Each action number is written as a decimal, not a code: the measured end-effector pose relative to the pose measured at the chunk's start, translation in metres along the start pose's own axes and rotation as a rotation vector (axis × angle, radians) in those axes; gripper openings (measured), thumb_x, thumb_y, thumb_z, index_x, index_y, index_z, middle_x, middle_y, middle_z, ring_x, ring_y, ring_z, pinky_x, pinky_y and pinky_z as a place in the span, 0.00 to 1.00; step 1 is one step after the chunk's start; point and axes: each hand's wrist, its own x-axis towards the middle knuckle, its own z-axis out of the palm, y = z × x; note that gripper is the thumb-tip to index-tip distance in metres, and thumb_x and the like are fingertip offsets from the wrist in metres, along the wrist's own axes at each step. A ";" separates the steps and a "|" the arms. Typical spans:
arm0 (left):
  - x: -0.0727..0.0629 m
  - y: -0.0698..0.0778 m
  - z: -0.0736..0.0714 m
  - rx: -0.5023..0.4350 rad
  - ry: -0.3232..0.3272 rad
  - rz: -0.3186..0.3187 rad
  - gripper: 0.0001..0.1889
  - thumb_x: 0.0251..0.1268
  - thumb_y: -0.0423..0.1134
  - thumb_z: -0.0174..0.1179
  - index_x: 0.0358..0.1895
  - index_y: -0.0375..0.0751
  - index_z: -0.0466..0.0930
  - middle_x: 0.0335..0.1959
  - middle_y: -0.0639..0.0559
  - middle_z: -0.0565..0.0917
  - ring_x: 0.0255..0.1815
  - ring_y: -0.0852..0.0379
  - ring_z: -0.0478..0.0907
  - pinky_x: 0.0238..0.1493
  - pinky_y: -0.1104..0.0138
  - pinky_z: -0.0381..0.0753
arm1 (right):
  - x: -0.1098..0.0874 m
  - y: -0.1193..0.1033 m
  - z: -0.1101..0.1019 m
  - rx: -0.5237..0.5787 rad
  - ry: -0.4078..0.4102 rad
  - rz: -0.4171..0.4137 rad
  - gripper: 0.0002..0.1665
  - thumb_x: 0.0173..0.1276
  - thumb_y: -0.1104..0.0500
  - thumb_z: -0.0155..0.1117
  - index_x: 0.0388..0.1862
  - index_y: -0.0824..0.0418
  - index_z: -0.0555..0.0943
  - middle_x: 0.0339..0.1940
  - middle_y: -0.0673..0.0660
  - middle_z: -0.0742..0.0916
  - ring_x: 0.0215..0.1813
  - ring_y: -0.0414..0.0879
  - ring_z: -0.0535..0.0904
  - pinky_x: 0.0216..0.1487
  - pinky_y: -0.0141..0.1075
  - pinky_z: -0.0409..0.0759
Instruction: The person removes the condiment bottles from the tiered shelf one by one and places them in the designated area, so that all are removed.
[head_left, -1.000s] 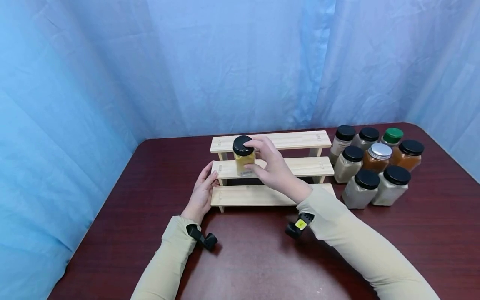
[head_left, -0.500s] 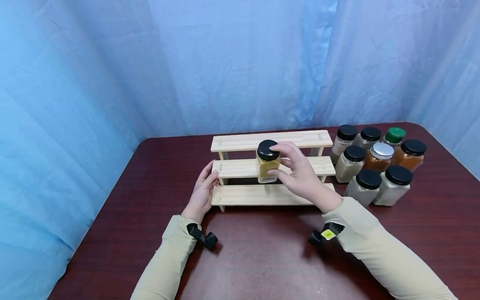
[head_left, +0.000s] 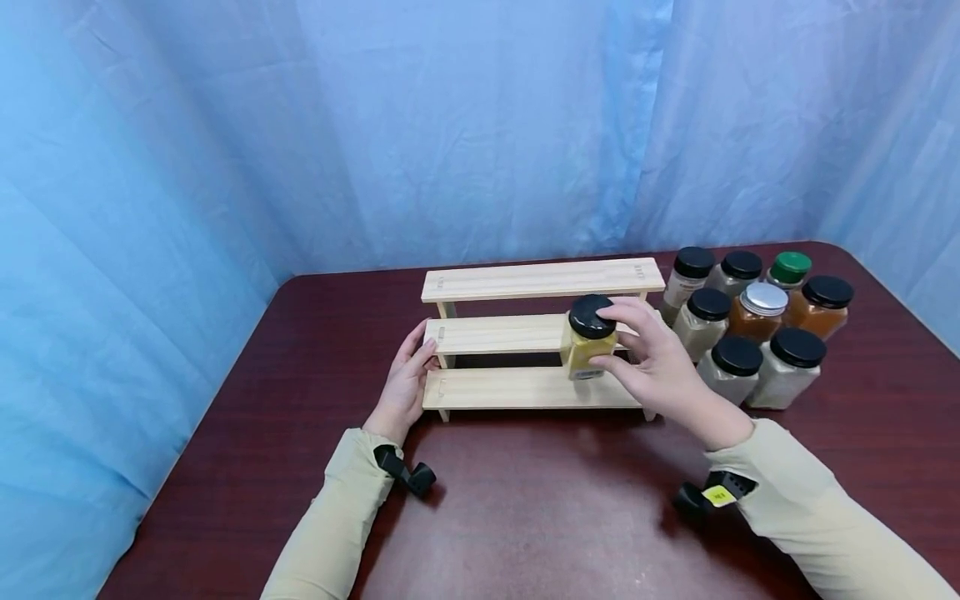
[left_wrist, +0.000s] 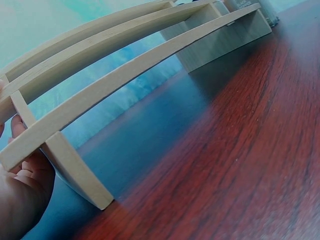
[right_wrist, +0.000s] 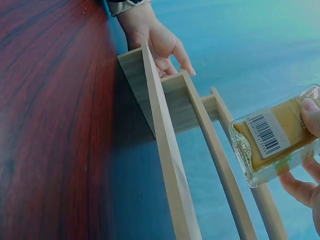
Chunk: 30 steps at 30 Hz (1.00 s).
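My right hand (head_left: 663, 375) pinches a clear spice jar (head_left: 577, 354) with a black lid and yellow contents. Thumb and fingers are on its right side. The jar overlaps the right part of the middle and lowest shelves in the head view. A barcode label (right_wrist: 268, 134) shows near its base in the right wrist view. My left hand (head_left: 403, 387) grips the left end of a pale wooden three-tier rack (head_left: 498, 335), thumb at the middle shelf's edge. In the left wrist view, fingers (left_wrist: 17, 125) reach behind the rack's side.
Right of the rack stand several more spice jars, including one with a silver lid (head_left: 763, 300), one with a green lid (head_left: 791, 267) and black-lidded ones (head_left: 797, 347). Blue curtains (head_left: 480, 133) hang behind the dark red table (head_left: 517, 500).
The right hand has carried the yellow jar rightward and slightly down, from the left part of the rack to its right part. The left hand and rack stay in place.
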 end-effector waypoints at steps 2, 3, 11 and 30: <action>0.000 0.000 0.000 0.005 0.002 -0.004 0.28 0.72 0.33 0.46 0.73 0.39 0.54 0.48 0.56 0.72 0.34 0.67 0.70 0.39 0.77 0.68 | -0.003 0.000 -0.006 0.008 0.007 -0.025 0.36 0.42 0.87 0.64 0.54 0.74 0.69 0.56 0.45 0.72 0.58 0.34 0.72 0.54 0.23 0.74; 0.000 0.000 0.000 0.004 0.003 -0.007 0.27 0.72 0.33 0.46 0.73 0.39 0.54 0.48 0.56 0.72 0.34 0.67 0.70 0.39 0.77 0.68 | -0.005 -0.001 -0.009 0.004 0.007 -0.030 0.33 0.47 0.82 0.65 0.54 0.74 0.68 0.57 0.46 0.72 0.58 0.34 0.72 0.54 0.23 0.74; -0.001 -0.001 0.000 0.006 0.004 -0.005 0.28 0.73 0.32 0.46 0.73 0.37 0.53 0.50 0.53 0.71 0.33 0.67 0.70 0.38 0.77 0.68 | -0.015 -0.009 -0.045 -0.037 -0.013 -0.025 0.35 0.63 0.52 0.60 0.56 0.78 0.64 0.59 0.44 0.71 0.60 0.33 0.73 0.52 0.21 0.75; 0.000 -0.002 -0.001 0.013 -0.001 -0.001 0.28 0.72 0.32 0.47 0.73 0.37 0.53 0.54 0.50 0.70 0.33 0.67 0.70 0.37 0.77 0.68 | -0.044 -0.031 -0.144 -0.448 0.114 0.128 0.46 0.60 0.41 0.53 0.62 0.77 0.59 0.60 0.37 0.70 0.58 0.25 0.70 0.51 0.14 0.67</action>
